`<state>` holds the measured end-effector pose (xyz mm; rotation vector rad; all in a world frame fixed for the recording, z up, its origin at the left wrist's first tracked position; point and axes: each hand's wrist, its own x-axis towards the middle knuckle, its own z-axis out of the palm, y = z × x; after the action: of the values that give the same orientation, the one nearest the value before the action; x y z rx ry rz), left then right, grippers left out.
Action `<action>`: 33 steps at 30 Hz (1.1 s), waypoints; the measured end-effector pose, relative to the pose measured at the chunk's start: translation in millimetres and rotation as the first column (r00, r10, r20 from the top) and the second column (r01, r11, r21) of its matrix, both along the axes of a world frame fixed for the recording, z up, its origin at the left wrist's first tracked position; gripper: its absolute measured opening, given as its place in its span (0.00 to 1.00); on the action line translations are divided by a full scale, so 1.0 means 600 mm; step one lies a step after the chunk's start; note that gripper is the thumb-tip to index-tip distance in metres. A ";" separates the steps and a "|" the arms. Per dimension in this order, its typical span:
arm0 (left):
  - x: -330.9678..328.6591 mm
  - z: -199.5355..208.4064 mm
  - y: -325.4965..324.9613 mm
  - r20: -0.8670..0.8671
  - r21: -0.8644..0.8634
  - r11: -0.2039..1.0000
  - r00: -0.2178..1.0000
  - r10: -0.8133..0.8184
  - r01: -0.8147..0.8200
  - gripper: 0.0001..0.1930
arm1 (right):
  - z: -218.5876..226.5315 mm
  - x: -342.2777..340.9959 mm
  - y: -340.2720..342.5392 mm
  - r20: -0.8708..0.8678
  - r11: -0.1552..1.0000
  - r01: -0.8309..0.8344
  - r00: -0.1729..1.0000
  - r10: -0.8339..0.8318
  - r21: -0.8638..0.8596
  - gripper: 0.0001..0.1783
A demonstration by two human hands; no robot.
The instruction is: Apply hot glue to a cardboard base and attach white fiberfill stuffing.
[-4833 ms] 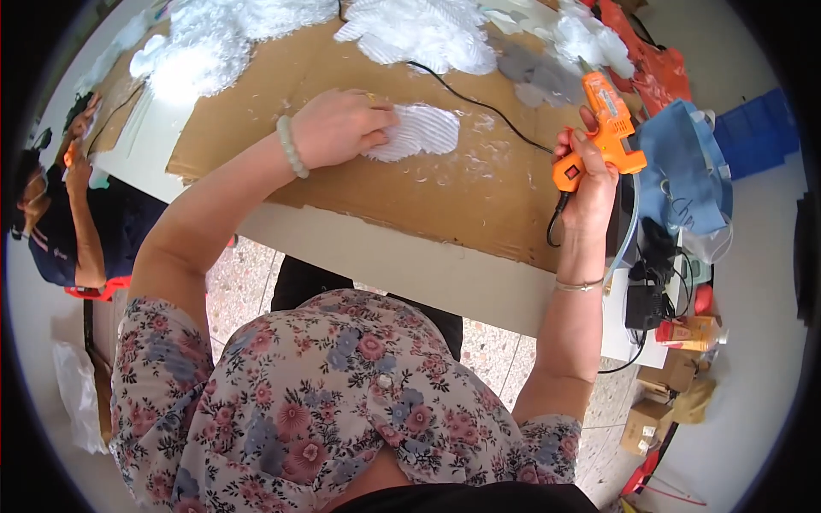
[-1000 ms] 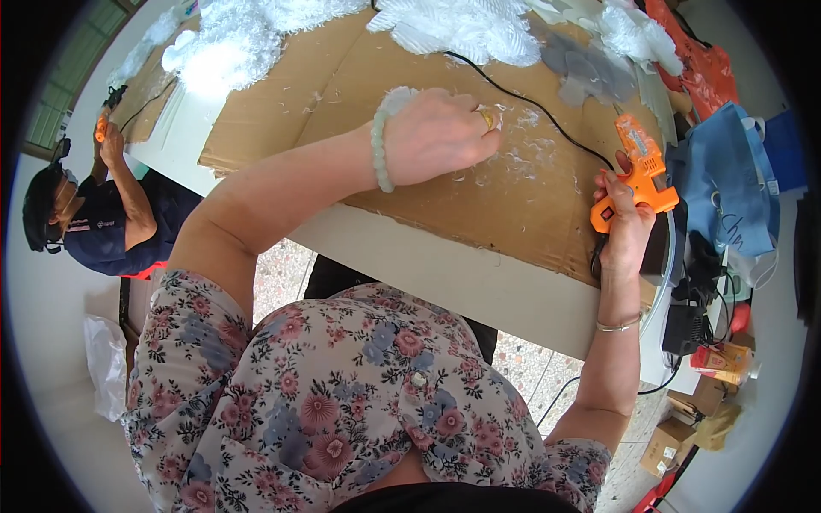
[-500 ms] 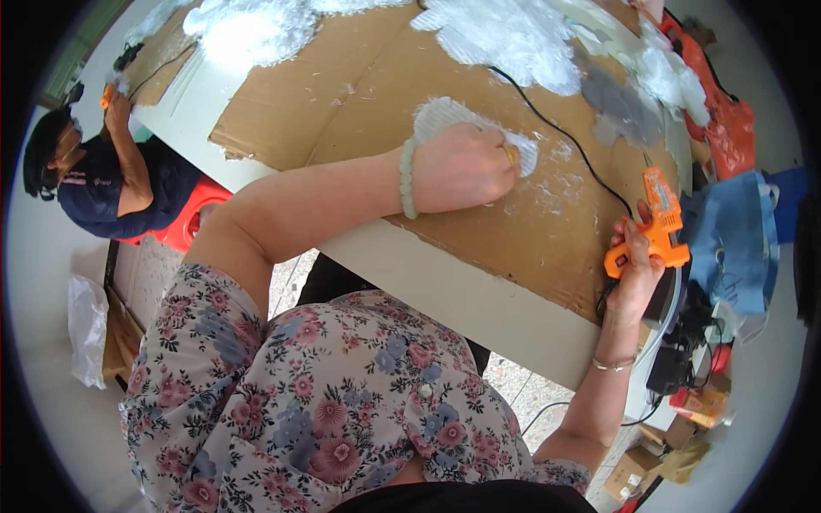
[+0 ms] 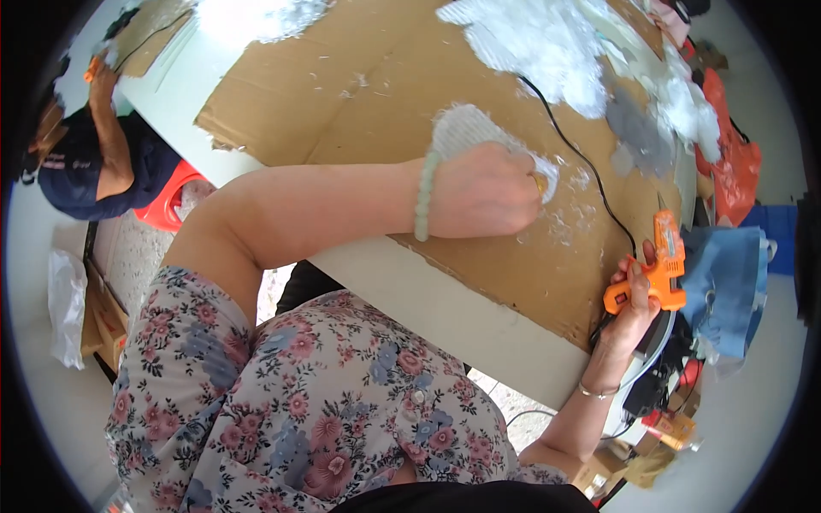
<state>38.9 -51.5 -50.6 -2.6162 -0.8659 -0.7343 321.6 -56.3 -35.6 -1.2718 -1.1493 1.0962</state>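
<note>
My left hand [image 4: 485, 190] is closed, knuckles up, on a white ribbed piece of fabric-like material [image 4: 462, 128] that lies on the cardboard [image 4: 376, 111]. Its fingertips are hidden under the hand, and part of the piece shows beyond the knuckles. At the table's right edge my right hand [image 4: 631, 299] is wrapped round the handle of an orange hot glue gun [image 4: 664, 269], nozzle pointing up and away from me. A black cord [image 4: 590, 168] crosses the cardboard toward the gun.
White fluffy pieces [image 4: 547, 51] are heaped at the far side, with a grey piece [image 4: 637, 132] beside them. Red plastic [image 4: 734, 175] and a blue bag [image 4: 727, 286] hang at the right. A co-worker [image 4: 94, 162] sits at the far left, holding an orange tool [image 4: 91, 68].
The view has shifted, so the table and heaps sit lower and farther right. My left hand stays on the ribbed piece, and the glue gun remains in my right hand.
</note>
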 end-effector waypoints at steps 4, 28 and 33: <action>0.004 -0.006 0.005 -0.004 0.012 0.998 0.998 0.060 -0.060 0.09 | -0.001 -0.004 0.007 -0.002 1.000 0.016 1.000 -0.016 -0.009 0.22; 0.016 -0.013 0.019 0.059 0.003 0.996 0.995 0.083 -0.084 0.03 | 0.005 -0.011 0.006 -0.032 0.996 0.057 0.998 -0.055 0.067 0.26; 0.004 -0.013 0.020 0.164 -0.072 0.993 0.981 0.100 -0.090 0.05 | 0.003 -0.002 0.006 0.024 0.998 -0.017 1.000 0.016 0.062 0.24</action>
<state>41.3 -39.4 -58.1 -2.5758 -1.0711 -0.9244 320.6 -52.5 -34.1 -1.2316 -1.2044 1.0520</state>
